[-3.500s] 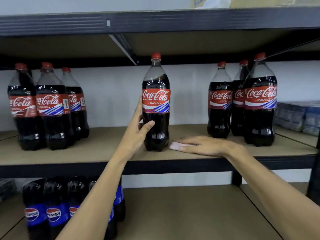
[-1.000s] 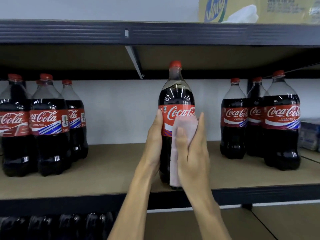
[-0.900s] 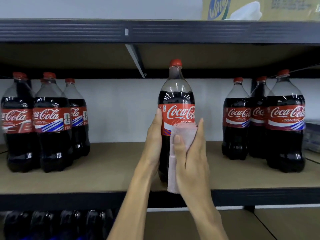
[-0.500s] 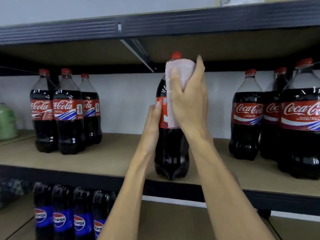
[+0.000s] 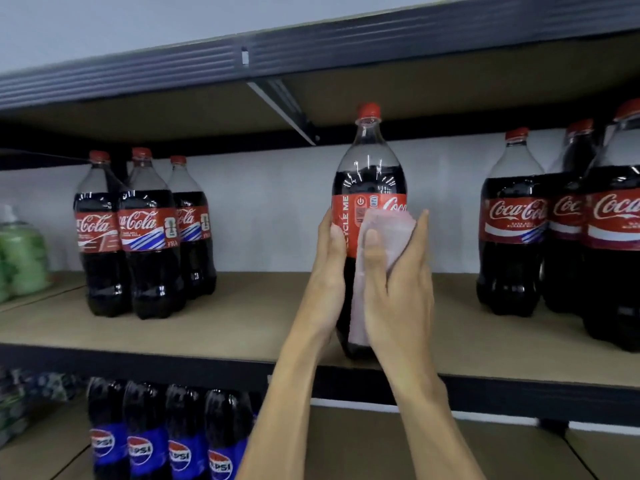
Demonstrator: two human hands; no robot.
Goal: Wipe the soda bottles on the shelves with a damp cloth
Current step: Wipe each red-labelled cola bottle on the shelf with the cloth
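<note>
Here, left hand (image 5: 327, 271) gripping upright cola bottle (image 5: 369, 178), right hand (image 5: 401, 292) clasping pink cloth (image 5: 388, 226) against it

A person's left hand (image 5: 327, 271) and right hand (image 5: 398, 296) are bare, as seen from a head-worn camera. The left forearm (image 5: 277, 410) and right forearm (image 5: 433, 427), both slim, run uncovered from the wrists to the lower edge of the frame. Short, trimmed nails (image 5: 372, 236) show on both thumbs (image 5: 336, 242).
</note>
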